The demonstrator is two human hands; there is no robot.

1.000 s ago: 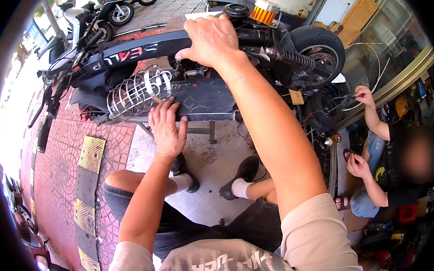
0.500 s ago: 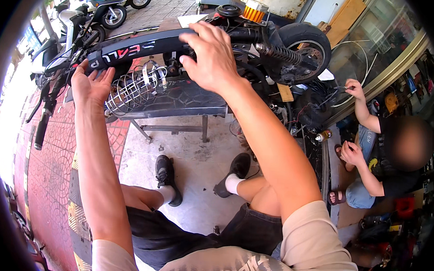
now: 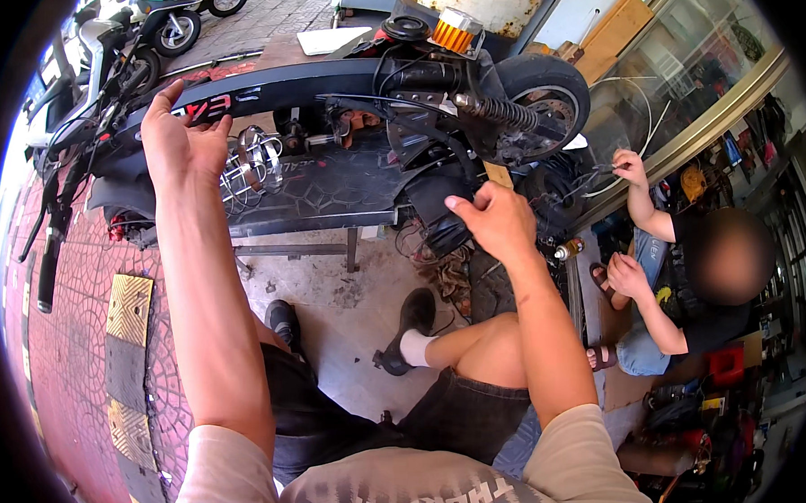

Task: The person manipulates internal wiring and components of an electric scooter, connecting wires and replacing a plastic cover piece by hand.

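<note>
A partly stripped scooter with a long dark frame beam (image 3: 293, 80) lies along a dark-topped metal bench (image 3: 321, 180). Against the beam's near side, toward the handlebar (image 3: 50, 263), my left hand (image 3: 183, 143) has its fingers stretched out and palm up. I cannot tell whether it bears any weight. My right hand (image 3: 505, 224) hovers below the rear part, thumb apart from loosely bent fingers, with nothing visible in it. Its thumb is nearest a black flat panel (image 3: 437, 199). Metal rings (image 3: 254, 160), possibly clamps, sit behind my left wrist.
The rear wheel (image 3: 545, 96) and a coil shock absorber (image 3: 508, 112) are at the far right of the scooter. A seated person (image 3: 680, 291) works to my right, beside a spray can (image 3: 568, 250). Other scooters (image 3: 174, 26) stand at far left.
My right hand has left the beam and moved down and right toward the rear parts. My left hand has shifted slightly right along the beam. The whole view has swung somewhat.
</note>
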